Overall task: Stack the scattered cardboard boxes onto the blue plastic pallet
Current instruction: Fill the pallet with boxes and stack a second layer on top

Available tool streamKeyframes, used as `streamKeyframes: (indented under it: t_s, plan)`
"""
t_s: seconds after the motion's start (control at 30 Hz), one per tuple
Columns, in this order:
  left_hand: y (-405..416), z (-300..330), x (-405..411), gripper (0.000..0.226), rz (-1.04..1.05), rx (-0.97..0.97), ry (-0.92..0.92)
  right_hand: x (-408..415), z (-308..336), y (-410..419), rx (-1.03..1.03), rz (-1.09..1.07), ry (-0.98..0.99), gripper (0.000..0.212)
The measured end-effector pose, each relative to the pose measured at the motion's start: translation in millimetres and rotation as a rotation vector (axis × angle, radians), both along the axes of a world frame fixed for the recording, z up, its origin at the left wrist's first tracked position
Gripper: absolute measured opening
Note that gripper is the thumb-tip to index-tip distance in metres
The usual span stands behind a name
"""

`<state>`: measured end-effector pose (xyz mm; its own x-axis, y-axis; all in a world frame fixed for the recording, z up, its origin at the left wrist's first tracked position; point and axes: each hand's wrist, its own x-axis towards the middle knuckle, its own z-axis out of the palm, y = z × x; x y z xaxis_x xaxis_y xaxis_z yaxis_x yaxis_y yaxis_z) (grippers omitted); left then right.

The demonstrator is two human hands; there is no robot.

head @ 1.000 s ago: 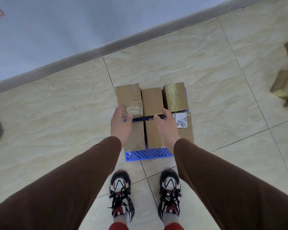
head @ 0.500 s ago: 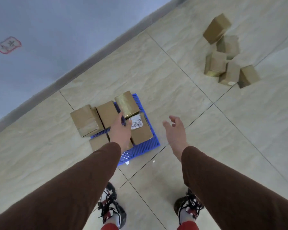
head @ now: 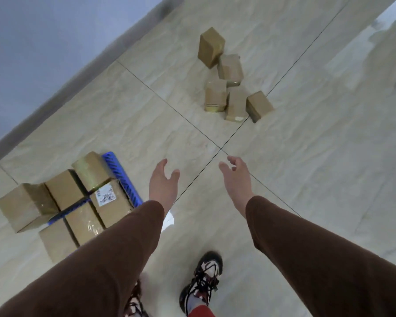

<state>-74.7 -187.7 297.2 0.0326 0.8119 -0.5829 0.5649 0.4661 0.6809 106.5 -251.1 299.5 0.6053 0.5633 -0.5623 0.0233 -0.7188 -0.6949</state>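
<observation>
Looking down, I see pale floor tiles (head: 318,156), then the blue ribbed pallet (head: 121,177) at lower left carrying six brown taped boxes (head: 64,188), five loose boxes (head: 229,88) well apart ahead. My left hand (head: 164,186) and right hand (head: 234,177) hang empty, fingers spread.

Most of the blue plastic pallet (head: 124,177) lies hidden under the six cardboard boxes on it, with only its right edge and a strip between the boxes showing — and the left sleeve (head: 101,259) covers its near corner and part of the labelled box (head: 111,205). The print on that box's white label is too small to read. Of the person's feet, the left shoe (head: 135,303) is mostly behind the sleeve and cut by the bottom edge — and both sleeves run out of frame, at the bottom and right edges.
</observation>
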Motion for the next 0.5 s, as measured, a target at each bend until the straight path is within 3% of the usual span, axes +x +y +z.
streamKeyframes:
  t_s: [0.5]
  plan:
    - [104.6, -18.2, 166.7, 0.053, -0.125, -0.042, 0.019, 165.1, -16.8, 97.5, -0.043, -0.094, 0.042, 0.041]
